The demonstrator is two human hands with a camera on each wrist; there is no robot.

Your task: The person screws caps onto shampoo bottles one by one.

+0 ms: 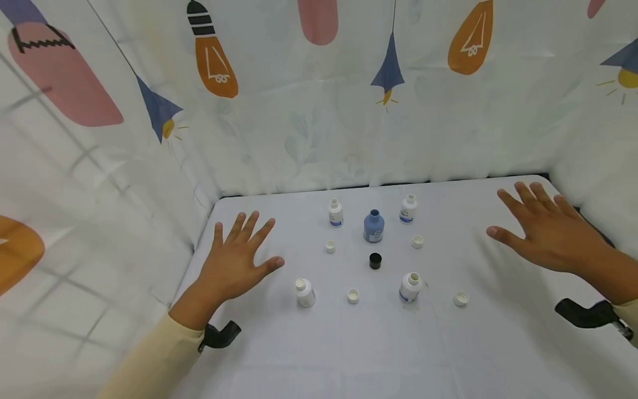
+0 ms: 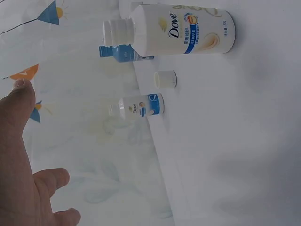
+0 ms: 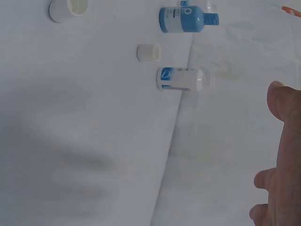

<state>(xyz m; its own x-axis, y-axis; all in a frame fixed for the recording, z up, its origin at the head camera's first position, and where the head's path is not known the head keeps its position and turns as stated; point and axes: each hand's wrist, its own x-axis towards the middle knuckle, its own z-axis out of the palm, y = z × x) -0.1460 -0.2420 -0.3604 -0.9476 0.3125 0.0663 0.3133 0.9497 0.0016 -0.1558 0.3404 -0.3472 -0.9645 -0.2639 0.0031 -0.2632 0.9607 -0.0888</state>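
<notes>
My left hand (image 1: 236,260), fingers spread and straight, hovers over the table's left side and holds nothing. Nearest to it stands a white Dove bottle (image 1: 305,292), whose bare neck also shows in the left wrist view. Over the right side my right hand (image 1: 548,230) is likewise spread, with nothing in it. Closest to that hand are a white cap (image 1: 461,299) and another white cap (image 1: 417,241). A second white bottle (image 1: 410,287) stands uncapped at front right. Farther back, an uncapped blue bottle (image 1: 374,226) is flanked by white bottles (image 1: 336,213) (image 1: 408,209).
A black cap (image 1: 375,260) lies in front of the blue bottle. More white caps (image 1: 353,296) (image 1: 330,246) lie among the bottles on the white table (image 1: 299,354). Patterned curtains (image 1: 319,122) hang behind the table and along its sides.
</notes>
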